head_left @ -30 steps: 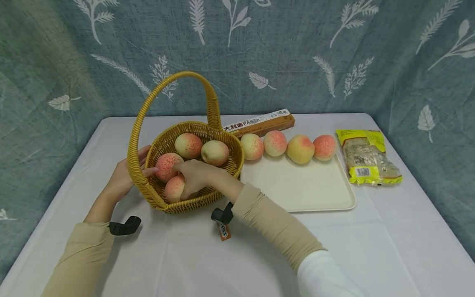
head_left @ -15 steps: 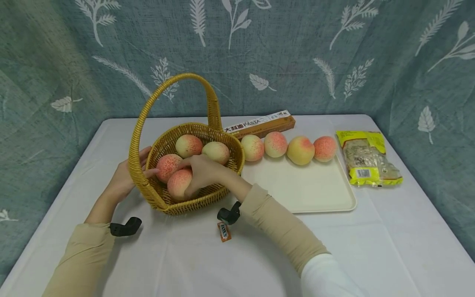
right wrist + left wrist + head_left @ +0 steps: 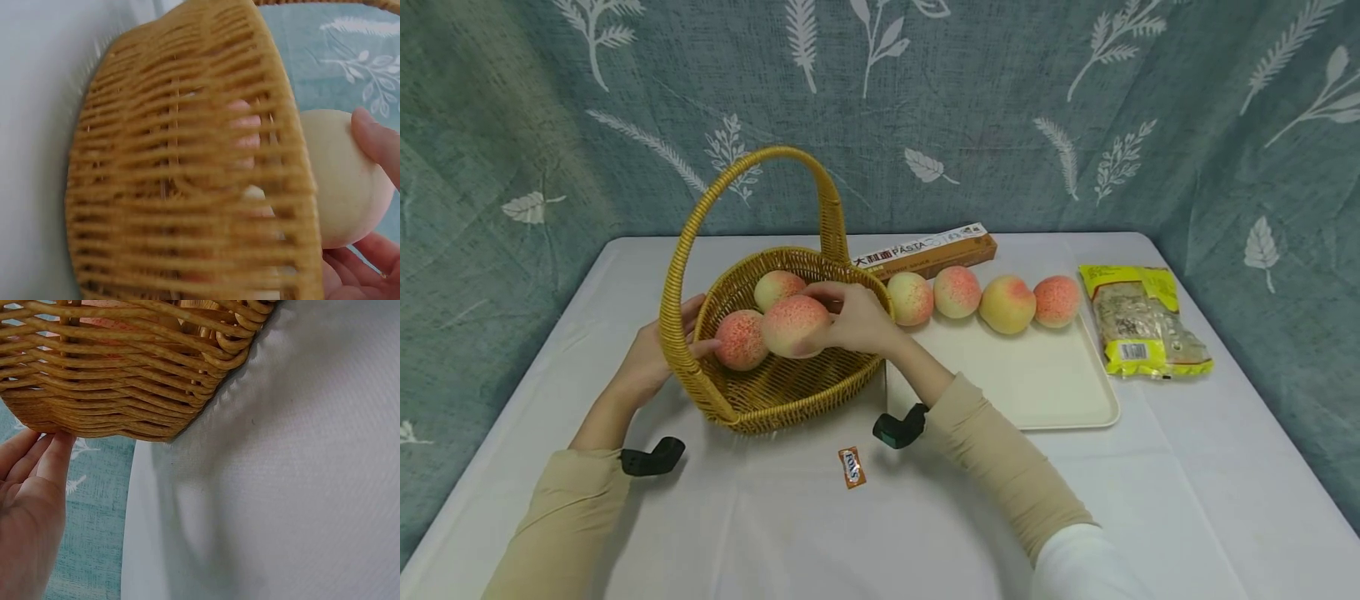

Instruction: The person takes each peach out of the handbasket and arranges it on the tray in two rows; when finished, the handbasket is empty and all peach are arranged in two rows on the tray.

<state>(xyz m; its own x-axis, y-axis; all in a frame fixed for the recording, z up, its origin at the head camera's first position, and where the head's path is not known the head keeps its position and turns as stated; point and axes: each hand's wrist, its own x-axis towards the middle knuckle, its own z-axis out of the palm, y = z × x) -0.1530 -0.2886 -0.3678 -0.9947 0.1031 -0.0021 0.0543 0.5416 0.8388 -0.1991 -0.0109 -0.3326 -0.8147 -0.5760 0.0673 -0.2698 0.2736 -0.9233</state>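
Observation:
A pinkish-cream peach (image 3: 793, 325) is held in my right hand (image 3: 857, 321), raised over the golden wicker basket (image 3: 805, 407). Thumb and fingers lie on either side of this peach in the right wrist view, its pale side showing above the basket rim. Two peaches sit in the basket: a red-speckled one (image 3: 741, 342) at the left and a yellow-pink one (image 3: 777, 288) behind. My left hand (image 3: 649, 358) holds the basket's left rim beside the tall handle (image 3: 688, 242), its thumb at the red-speckled peach. Its fingertips are partly hidden at the rim.
A cream tray (image 3: 1022, 392) stands right of the basket, with several peaches (image 3: 1007, 304) along its back edge. A pasta box (image 3: 936, 248) lies behind. Farther right is a yellow-and-clear food bag (image 3: 1146, 321). A small orange packet (image 3: 852, 467) lies in front.
My right hand has lifted the peach from the basket's front and moved it up and right, covering the pale peach behind. My left hand has stayed at the rim.

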